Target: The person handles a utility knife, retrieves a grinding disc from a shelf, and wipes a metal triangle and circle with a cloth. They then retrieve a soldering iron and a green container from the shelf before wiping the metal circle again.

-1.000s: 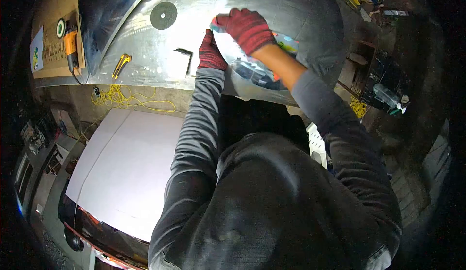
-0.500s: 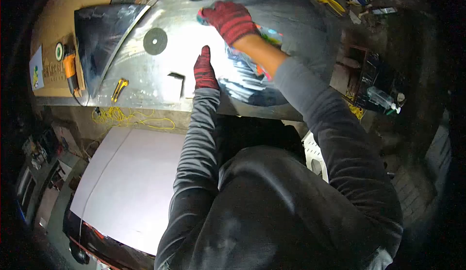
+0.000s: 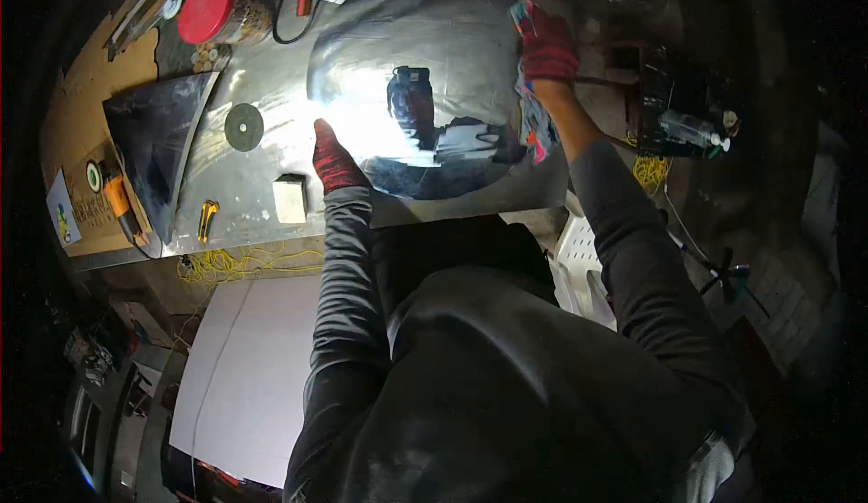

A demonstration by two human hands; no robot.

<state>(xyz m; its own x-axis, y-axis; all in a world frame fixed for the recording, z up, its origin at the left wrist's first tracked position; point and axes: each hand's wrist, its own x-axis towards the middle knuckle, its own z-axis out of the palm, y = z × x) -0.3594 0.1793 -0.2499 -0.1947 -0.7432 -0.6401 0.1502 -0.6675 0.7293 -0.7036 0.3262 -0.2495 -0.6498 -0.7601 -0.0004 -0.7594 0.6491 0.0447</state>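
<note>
Polishing of a large round metal disc (image 3: 425, 78) appeared to be the step in hand. The disc lay flat on the metal-covered surface (image 3: 262, 155), near its front edge, directly ahead of the person. The right hand (image 3: 547, 46), in a red knit glove, was placed at the disc's far right rim and was closed on a multicoloured cloth (image 3: 535, 128), part of which hung down along the rim. The left hand (image 3: 333, 159), also gloved in red, was laid flat with fingers stretched out against the disc's near left edge; nothing was held in it, the grip was open and pressing.

A bright glare and dark reflections were seen across the disc's middle, so the finish there could not be judged well.

To do the step well, the disc would best be kept pinned by the flat left hand so it was not spun or slid toward the edge of the surface. The cloth would best be bunched fully under the palm, with the loose tail kept clear of the rim, judged likely to be sharp. Even, overlapping strokes would be favoured.

Left of the disc, a dark grinding wheel (image 3: 244, 127), a small pale block (image 3: 290, 199), a yellow utility knife (image 3: 207, 218), a dark curved metal sheet (image 3: 154, 137) and an orange power tool (image 3: 116, 197) were noted. A red-lidded jar (image 3: 212, 13) stood at the back.
</note>
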